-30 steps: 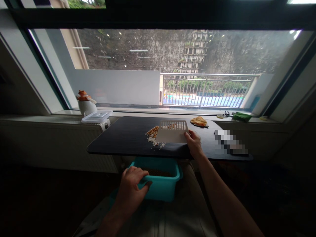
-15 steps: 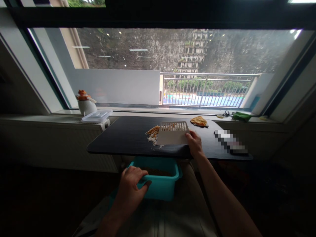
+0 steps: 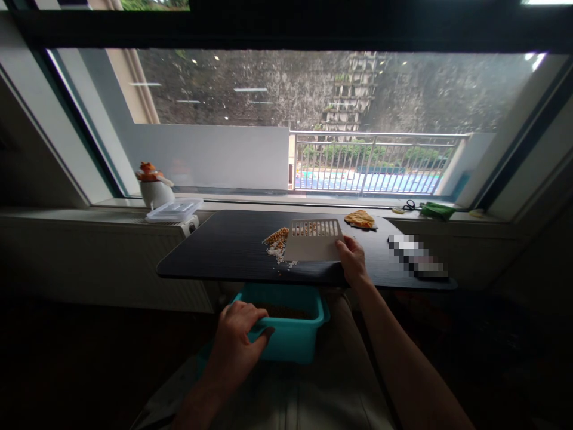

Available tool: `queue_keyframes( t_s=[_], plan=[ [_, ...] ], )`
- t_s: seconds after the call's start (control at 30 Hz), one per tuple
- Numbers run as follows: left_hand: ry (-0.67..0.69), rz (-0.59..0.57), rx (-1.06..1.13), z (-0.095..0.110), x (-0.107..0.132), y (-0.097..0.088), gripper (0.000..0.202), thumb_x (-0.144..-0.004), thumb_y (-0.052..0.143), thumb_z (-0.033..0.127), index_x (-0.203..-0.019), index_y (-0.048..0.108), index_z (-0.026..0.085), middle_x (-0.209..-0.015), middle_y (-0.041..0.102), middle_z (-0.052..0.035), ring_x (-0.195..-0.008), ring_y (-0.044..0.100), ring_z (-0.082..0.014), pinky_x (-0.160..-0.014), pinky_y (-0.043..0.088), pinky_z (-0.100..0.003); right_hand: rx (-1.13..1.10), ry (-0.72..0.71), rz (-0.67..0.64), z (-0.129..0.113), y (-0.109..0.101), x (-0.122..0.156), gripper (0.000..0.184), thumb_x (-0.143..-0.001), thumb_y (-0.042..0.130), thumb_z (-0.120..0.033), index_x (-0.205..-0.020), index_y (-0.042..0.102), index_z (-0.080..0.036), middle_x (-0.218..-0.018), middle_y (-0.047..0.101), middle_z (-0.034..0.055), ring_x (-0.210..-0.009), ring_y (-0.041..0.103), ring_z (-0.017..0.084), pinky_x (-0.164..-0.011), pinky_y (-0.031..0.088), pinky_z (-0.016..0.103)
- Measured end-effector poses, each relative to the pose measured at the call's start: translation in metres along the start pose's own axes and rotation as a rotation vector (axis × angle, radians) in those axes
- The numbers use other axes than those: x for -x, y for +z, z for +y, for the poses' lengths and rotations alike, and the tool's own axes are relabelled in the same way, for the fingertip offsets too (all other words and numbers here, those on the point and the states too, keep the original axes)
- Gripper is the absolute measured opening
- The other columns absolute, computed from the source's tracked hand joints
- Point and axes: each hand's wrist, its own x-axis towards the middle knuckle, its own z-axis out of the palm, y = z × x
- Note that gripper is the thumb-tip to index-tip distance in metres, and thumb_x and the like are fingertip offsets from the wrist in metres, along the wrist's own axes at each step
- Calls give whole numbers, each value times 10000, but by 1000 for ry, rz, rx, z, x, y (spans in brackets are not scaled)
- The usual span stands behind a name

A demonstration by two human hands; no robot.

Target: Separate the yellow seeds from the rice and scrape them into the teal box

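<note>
My right hand grips the right edge of a flat beige slotted scraper that lies on the dark tabletop. A small heap of yellow kernels and white grains sits just left of the scraper, and some kernels show through its slots. Under the table's near edge, on my lap, my left hand is closed on the rim of a teal plastic tub with dark grains inside.
A yellowish crumpled thing lies at the table's far right. On the window sill stand a white jar with an orange top, a clear plastic box, scissors and a green item. The table's right part carries a blurred object.
The scraper and my right hand have drawn slightly toward the near table edge, and fewer white grains lie loose beneath the scraper. My left hand and the tub stay put.
</note>
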Motion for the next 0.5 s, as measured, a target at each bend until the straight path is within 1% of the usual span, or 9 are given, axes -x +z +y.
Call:
queue_keyframes(
  t_s=[0.17, 0.3, 0.5],
  plan=[
    [0, 2, 5, 0, 0, 1, 91, -770, 667, 191, -844, 693, 236, -760, 695, -3, -796, 643, -268, -845, 493, -503, -9, -23, -25, -1, 2, 2, 351, -659, 652, -453, -900, 700, -203, -862, 744, 50, -815, 658, 244, -721, 533, 368],
    [1, 6, 5, 0, 0, 1, 87, -764, 673, 190, -837, 690, 236, -754, 694, -1, -797, 643, -269, -839, 492, -493, -11, -27, -28, 1, 2, 0, 396, -669, 653, -481, -948, 668, -201, -824, 733, 47, -771, 655, 236, -697, 526, 367],
    [0, 1, 0, 0, 0, 1, 91, -756, 666, 183, -827, 698, 230, -754, 697, -2, -793, 639, -262, -837, 489, -483, -2, -36, -84, 5, 2, -2, 432, -670, 677, -510, -973, 667, -203, -834, 744, 60, -790, 676, 254, -696, 542, 384]
  ],
)
